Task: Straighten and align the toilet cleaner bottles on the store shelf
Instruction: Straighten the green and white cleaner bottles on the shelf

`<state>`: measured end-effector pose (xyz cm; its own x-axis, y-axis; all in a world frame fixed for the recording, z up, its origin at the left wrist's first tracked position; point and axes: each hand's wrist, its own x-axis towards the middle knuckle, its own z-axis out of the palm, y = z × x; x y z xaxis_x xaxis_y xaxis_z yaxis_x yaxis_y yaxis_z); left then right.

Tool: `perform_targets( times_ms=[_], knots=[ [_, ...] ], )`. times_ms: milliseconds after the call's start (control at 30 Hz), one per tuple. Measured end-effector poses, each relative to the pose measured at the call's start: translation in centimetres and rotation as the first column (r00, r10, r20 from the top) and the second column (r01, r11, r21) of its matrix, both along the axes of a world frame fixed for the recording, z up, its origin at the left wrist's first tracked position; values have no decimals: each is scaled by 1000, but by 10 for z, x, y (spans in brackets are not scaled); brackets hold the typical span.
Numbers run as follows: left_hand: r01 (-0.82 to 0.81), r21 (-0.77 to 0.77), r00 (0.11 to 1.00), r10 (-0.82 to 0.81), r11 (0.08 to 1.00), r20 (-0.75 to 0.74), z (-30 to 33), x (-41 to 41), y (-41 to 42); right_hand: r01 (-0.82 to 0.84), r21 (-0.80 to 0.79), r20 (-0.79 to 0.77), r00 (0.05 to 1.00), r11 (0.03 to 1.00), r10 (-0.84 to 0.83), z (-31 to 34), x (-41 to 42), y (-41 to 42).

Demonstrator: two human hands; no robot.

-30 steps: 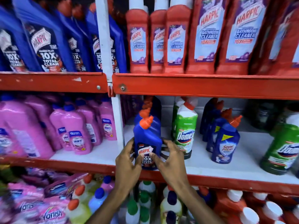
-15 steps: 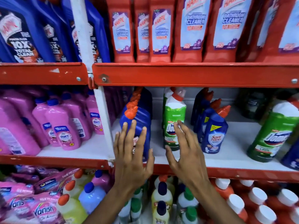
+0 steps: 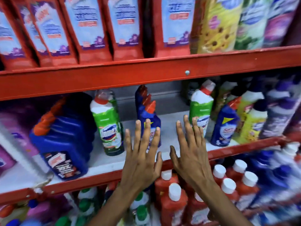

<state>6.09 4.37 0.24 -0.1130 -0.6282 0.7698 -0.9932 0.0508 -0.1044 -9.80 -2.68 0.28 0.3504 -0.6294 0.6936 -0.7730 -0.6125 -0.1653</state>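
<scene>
Both hands are raised flat with fingers spread in front of the middle shelf point(image 3: 114, 160), holding nothing. My left hand point(image 3: 141, 154) covers the lower part of a row of small blue bottles with orange caps point(image 3: 147, 111). My right hand point(image 3: 189, 154) is just left of a green Domex bottle point(image 3: 201, 108). Further left stand another green Domex bottle point(image 3: 108, 123) and a row of large blue Harpic bottles point(image 3: 65, 141). A blue bottle with an orange cap point(image 3: 225, 126) stands to the right of the second Domex bottle.
Red bathroom cleaner bottles point(image 3: 88, 26) fill the upper shelf above a red rail point(image 3: 146, 74). Yellow and purple bottles point(image 3: 254, 118) crowd the right of the middle shelf. Below are red bottles with white caps point(image 3: 174, 204). The picture is blurred.
Both hands let go of the blue Harpic bottle and moved right with fingers spread. The view has swung to the right along the shelf.
</scene>
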Motion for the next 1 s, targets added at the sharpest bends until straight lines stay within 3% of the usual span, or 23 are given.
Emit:
perform_targets(
  times_ms=[100, 267, 367, 433, 533, 633, 867, 1000],
  knots=[
    [54, 47, 998, -55, 997, 6, -3, -24, -25, -3, 43, 51, 999, 999, 1, -4, -24, -18],
    [160, 162, 985, -147, 974, -88, -1, -59, -69, -44, 241, 305, 952, 969, -32, -8, -48, -39],
    [235, 214, 943, -170, 948, -284, 3, -76, -89, -109, 321, 387, 922, 941, -25, -4, -58, -51],
    [307, 224, 868, -176, 925, -464, 9, -85, -100, -169, 377, 437, 899, 911, -15, -1, -62, -64],
    [370, 157, 720, -176, 916, -672, 14, -94, -115, -243, 411, 479, 877, 879, 19, 1, -66, -80],
    [363, 107, 609, -148, 926, -779, 16, -97, -124, -261, 405, 520, 854, 876, 14, 2, -69, -89],
    [356, -26, 458, -199, 934, -866, 8, -88, -98, -304, 328, 586, 808, 894, 60, 8, -62, -63],
    [323, -100, 440, -243, 941, -864, 13, -65, -58, -364, 279, 621, 774, 889, 122, 17, -41, -29]
  ],
)
